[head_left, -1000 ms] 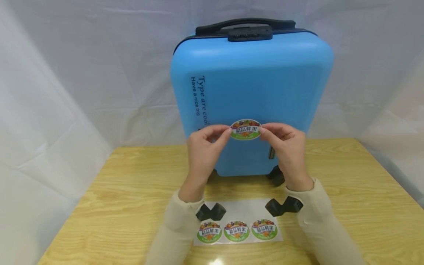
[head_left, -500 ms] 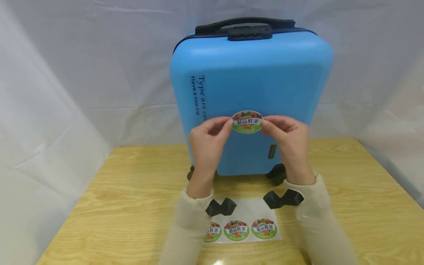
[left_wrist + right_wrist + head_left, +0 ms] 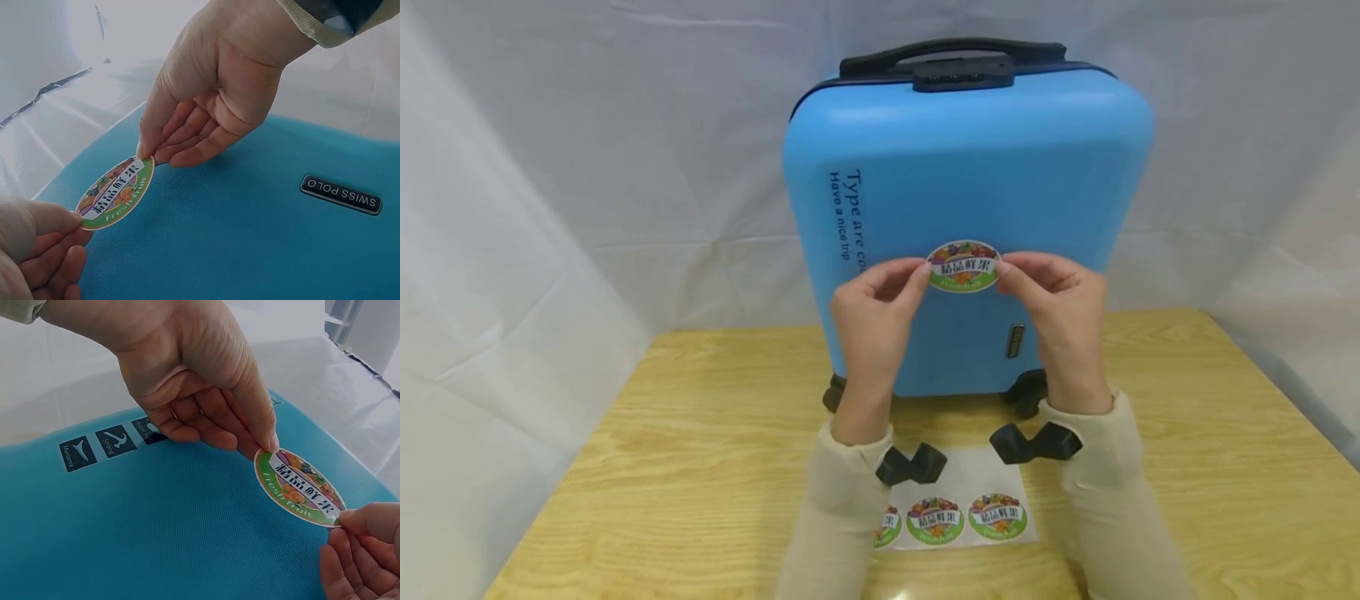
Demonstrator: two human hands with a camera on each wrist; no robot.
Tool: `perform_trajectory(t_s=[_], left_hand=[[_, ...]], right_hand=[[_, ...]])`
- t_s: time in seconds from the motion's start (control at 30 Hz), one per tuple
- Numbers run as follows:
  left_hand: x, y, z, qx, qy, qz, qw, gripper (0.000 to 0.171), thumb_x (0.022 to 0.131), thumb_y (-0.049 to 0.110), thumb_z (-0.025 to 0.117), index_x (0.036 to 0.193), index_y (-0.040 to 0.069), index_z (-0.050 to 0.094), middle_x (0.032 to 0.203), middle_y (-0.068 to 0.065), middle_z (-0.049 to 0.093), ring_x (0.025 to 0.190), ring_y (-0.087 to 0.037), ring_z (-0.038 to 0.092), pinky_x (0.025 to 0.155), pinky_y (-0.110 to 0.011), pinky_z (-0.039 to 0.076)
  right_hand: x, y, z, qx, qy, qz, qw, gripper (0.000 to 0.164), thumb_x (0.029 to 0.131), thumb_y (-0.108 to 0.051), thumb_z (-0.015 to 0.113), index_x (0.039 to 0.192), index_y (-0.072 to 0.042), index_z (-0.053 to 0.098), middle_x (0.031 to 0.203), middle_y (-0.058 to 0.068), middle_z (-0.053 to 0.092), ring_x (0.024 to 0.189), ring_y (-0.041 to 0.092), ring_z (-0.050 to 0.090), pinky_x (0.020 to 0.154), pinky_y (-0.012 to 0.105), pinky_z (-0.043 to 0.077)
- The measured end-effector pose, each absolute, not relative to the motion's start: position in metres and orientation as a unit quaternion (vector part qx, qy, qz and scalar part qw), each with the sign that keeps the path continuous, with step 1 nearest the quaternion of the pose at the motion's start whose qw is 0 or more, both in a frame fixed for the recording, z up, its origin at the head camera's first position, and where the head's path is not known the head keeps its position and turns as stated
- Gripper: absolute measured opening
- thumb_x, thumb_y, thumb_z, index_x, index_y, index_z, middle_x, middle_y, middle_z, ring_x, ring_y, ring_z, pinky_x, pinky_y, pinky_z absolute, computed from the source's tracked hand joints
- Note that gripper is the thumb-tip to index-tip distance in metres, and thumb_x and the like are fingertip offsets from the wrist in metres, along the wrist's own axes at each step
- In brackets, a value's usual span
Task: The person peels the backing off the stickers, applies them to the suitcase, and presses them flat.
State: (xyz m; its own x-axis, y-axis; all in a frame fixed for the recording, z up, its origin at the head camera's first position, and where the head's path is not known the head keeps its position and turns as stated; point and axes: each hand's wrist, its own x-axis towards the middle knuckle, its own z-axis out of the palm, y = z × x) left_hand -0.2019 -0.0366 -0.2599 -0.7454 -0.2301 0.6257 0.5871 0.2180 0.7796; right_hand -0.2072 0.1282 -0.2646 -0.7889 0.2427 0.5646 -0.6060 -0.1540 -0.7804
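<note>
An oval fruit sticker [image 3: 964, 267] with a green lower band is stretched between both hands in front of the blue suitcase [image 3: 985, 183]. My left hand [image 3: 874, 321] pinches its left end between thumb and index finger. At the opposite end, my right hand [image 3: 1060, 312] pinches it the same way. The left wrist view shows the sticker [image 3: 115, 192] close over the ribbed suitcase face [image 3: 250, 237]; whether it touches cannot be told. Its printed side also shows in the right wrist view, where the sticker [image 3: 300, 487] lies tilted along the suitcase surface.
A white backing sheet [image 3: 973, 467] with several more stickers lies on the wooden table [image 3: 715, 467], partly behind the left sleeve. The suitcase stands upright on black wheels [image 3: 1026, 392], with its handle [image 3: 955, 50] on top. White cloth [image 3: 587, 167] hangs behind.
Both hands have risen together with the sticker, moving slightly right and higher up the suitcase front. The left sleeve now covers part of the leftmost sticker on the sheet.
</note>
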Motion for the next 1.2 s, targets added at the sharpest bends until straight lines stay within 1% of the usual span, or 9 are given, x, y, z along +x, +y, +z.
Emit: perform_trajectory(t_s=[0.17,0.37,0.6,0.7,1.0,1.2], left_hand=[[-0.201,-0.035,-0.258,-0.119,-0.702,-0.614,0.341,0.018,0.084,0.022,0.072,0.090,0.005,0.074,0.084,-0.003,0.072,0.068,-0.010,0.060,0.058,-0.025,0.050],[-0.200,-0.033,-0.258,-0.116,-0.705,-0.598,0.364,0.018,0.084,0.022,0.072,0.089,0.005,0.075,0.084,-0.003,0.072,0.068,-0.010,0.060,0.056,-0.024,0.048],[-0.197,-0.030,-0.258,-0.116,-0.712,-0.572,0.390,0.018,0.085,0.022,0.071,0.090,0.005,0.075,0.085,-0.003,0.072,0.069,-0.009,0.060,0.057,-0.025,0.049],[-0.197,-0.030,-0.259,-0.118,-0.711,-0.567,0.398,0.018,0.085,0.021,0.071,0.090,0.005,0.075,0.085,-0.004,0.072,0.069,-0.010,0.060,0.057,-0.026,0.049],[-0.198,-0.030,-0.259,-0.127,-0.705,-0.567,0.407,0.017,0.086,0.019,0.071,0.089,0.004,0.074,0.084,-0.005,0.072,0.068,-0.010,0.060,0.056,-0.026,0.048],[-0.198,-0.029,-0.260,-0.126,-0.707,-0.564,0.408,0.018,0.086,0.021,0.071,0.090,0.004,0.075,0.084,-0.005,0.072,0.069,-0.010,0.060,0.057,-0.026,0.049]], right_hand=[[-0.207,0.125,-0.265,0.146,-0.584,0.741,0.297,0.012,0.078,-0.005,0.076,0.085,0.005,0.073,0.072,0.003,0.071,0.065,0.017,0.064,0.068,0.029,0.053],[-0.205,0.122,-0.264,0.156,-0.581,0.730,0.324,0.017,0.079,-0.006,0.076,0.087,0.008,0.071,0.073,0.003,0.071,0.066,0.017,0.064,0.066,0.028,0.053],[-0.201,0.119,-0.264,0.141,-0.599,0.712,0.339,0.018,0.079,-0.011,0.076,0.088,0.005,0.073,0.074,0.002,0.071,0.069,0.017,0.064,0.067,0.027,0.052],[-0.201,0.118,-0.264,0.143,-0.598,0.709,0.345,0.018,0.079,-0.011,0.076,0.087,0.005,0.073,0.073,0.001,0.071,0.069,0.017,0.064,0.066,0.027,0.051],[-0.201,0.116,-0.265,0.143,-0.604,0.696,0.360,0.016,0.079,-0.011,0.076,0.087,0.003,0.073,0.073,0.000,0.070,0.067,0.016,0.063,0.064,0.025,0.050],[-0.202,0.116,-0.265,0.145,-0.605,0.692,0.367,0.017,0.079,-0.011,0.076,0.087,0.005,0.073,0.073,0.000,0.070,0.067,0.015,0.063,0.063,0.025,0.051]])
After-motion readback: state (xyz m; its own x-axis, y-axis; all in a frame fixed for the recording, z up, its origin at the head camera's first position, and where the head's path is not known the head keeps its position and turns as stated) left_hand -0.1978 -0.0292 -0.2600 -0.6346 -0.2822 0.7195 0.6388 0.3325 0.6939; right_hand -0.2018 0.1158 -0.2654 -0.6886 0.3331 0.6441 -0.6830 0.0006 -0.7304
